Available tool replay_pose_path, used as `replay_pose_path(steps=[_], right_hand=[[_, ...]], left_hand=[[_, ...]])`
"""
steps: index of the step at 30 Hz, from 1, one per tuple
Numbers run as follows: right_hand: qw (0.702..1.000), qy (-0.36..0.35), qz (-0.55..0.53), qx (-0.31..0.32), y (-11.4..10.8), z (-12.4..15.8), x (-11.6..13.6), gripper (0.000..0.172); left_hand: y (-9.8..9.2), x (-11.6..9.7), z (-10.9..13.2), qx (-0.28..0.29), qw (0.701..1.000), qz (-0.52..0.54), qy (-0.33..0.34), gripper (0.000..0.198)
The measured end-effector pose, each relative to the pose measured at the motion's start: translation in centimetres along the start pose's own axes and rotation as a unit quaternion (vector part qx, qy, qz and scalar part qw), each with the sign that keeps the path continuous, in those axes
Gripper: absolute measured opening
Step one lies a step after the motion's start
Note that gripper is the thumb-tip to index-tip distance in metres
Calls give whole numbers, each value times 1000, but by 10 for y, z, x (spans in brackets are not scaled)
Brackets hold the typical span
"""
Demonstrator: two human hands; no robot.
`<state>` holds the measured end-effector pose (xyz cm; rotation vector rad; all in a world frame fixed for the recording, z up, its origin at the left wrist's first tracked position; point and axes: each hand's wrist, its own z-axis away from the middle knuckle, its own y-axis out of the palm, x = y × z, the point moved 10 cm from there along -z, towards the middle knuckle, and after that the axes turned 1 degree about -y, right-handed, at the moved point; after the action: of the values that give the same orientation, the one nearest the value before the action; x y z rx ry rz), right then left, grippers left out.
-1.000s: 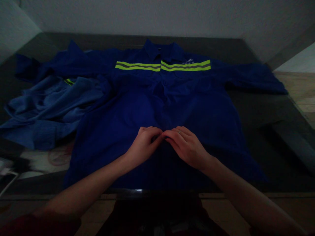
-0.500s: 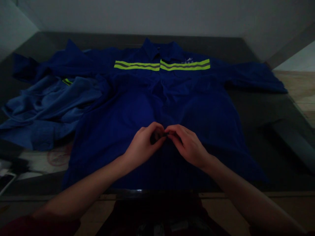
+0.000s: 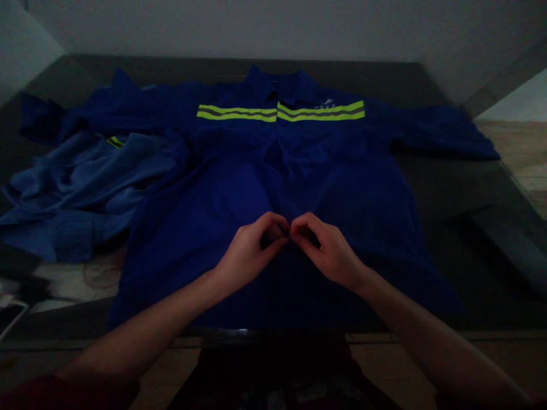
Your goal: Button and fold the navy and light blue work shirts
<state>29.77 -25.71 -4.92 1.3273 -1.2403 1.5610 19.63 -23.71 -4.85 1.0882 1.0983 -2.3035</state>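
Note:
A dark blue work jacket (image 3: 231,182) lies spread out face up, collar at the far side and sleeves out to both sides, with a yellow-green reflective band (image 3: 320,111) across its chest. Over the lower part of its front opening, my left hand (image 3: 256,245) pinches the cloth between thumb and fingers. My right hand (image 3: 327,247) also pinches there, its fingertips meeting those of the left. A small dark bit shows between the fingertips; whether it is a button or an edge of cloth I cannot tell in the dim light.
A crumpled lighter blue garment (image 3: 94,188) lies at the left, against the jacket's side. Below it are a paper with a round red stamp (image 3: 102,270) and a phone-like white-edged object (image 3: 12,316). A dark flat object (image 3: 508,245) lies on the right of the dark table (image 3: 453,193).
My hands stay at the same spot on the front opening. The right fingers have shifted slightly and curl more tightly against the left fingertips. The jacket lies nearly the same.

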Motion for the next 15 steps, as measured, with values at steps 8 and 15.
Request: replay_pose_path(steps=[8, 15], right_hand=[[995, 68, -57, -54, -7, 2, -12, 7], [983, 117, -131, -56, 1, 2, -26, 11]], left_hand=[[0, -2, -2, 8, 999, -34, -12, 14], [3, -4, 1, 3, 985, -171, 14, 11]])
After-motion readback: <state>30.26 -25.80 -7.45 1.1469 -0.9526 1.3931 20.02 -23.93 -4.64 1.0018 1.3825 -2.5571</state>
